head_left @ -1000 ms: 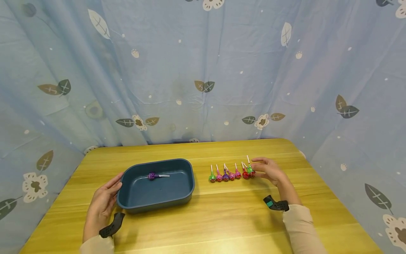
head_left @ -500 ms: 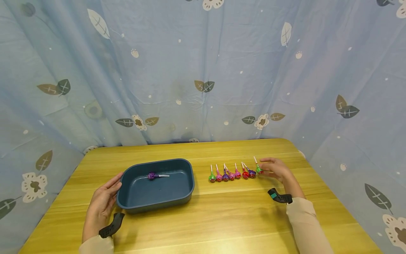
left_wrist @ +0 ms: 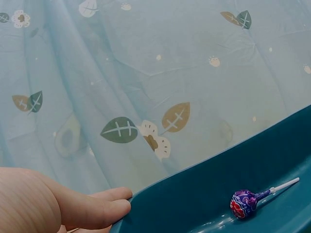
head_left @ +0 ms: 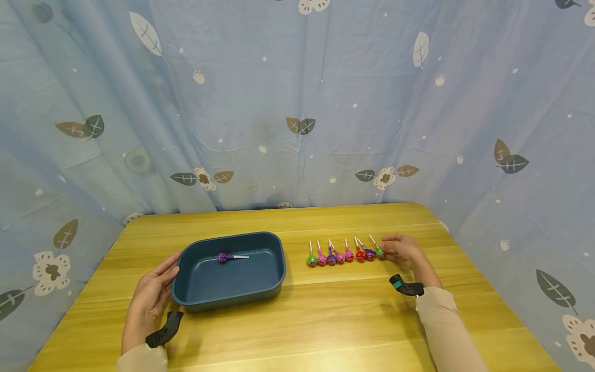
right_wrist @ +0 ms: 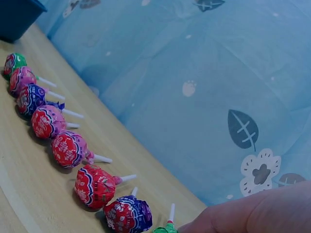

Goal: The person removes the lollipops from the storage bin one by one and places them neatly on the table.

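A dark blue tray (head_left: 228, 305) sits on the table, with one purple lollipop (left_wrist: 244, 204) lying inside it. My left hand (head_left: 149, 297) rests against the tray's left side, its fingers fairly straight and its fingertips at the rim. Right of the tray runs a row of lollipops with white sticks, among them a green one (head_left: 311, 260), a red one (head_left: 360, 256) and a purple one (head_left: 370, 254). At the row's right end my right hand (head_left: 403, 249) pinches another green lollipop (head_left: 379, 252) by its head; most of it is hidden in the right wrist view.
The wooden table (head_left: 297, 330) reaches back to a blue patterned curtain (head_left: 297, 113), which also hangs along both sides. Each wrist wears a black band, the right one (head_left: 406, 287) with a green patch.
My right hand has carried the green lollipop rightward from over the purple one, then lowered it to the row's right end. My left hand and the tray stay put.
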Motion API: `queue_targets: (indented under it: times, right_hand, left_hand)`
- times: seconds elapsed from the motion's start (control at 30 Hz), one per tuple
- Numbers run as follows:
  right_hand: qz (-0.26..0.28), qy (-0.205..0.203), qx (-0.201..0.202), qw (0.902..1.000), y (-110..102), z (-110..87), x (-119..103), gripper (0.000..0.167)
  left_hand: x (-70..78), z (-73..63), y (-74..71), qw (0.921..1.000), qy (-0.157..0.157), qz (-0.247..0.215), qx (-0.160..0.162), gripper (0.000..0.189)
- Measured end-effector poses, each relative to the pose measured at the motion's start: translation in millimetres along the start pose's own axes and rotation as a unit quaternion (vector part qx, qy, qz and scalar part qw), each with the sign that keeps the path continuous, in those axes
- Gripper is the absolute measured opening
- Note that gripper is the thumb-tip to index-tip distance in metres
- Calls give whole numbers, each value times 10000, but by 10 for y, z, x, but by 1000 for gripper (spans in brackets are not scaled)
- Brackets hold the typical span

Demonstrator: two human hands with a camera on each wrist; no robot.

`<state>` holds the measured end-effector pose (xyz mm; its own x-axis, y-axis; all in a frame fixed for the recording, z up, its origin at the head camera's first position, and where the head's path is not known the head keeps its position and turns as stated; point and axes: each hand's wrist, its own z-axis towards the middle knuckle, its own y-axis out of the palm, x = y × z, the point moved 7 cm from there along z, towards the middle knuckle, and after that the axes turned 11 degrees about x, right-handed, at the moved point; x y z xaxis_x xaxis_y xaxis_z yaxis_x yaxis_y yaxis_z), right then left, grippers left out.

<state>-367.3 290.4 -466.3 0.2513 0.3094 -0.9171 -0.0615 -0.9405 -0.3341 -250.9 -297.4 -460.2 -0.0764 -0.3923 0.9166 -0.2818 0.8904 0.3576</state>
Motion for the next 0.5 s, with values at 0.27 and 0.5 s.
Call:
queue_targets:
  times: [0.27,0.5]
  right_hand:
    - [-113,-61,124,9998,10,9,8,47]
    - [-232,-163,118,9995,21,16,24,46]
  left_hand:
    - [-3,0,5,10000,24,-33,-35,33]
    - [-1,6,11,9999,54,-89,-97,33]
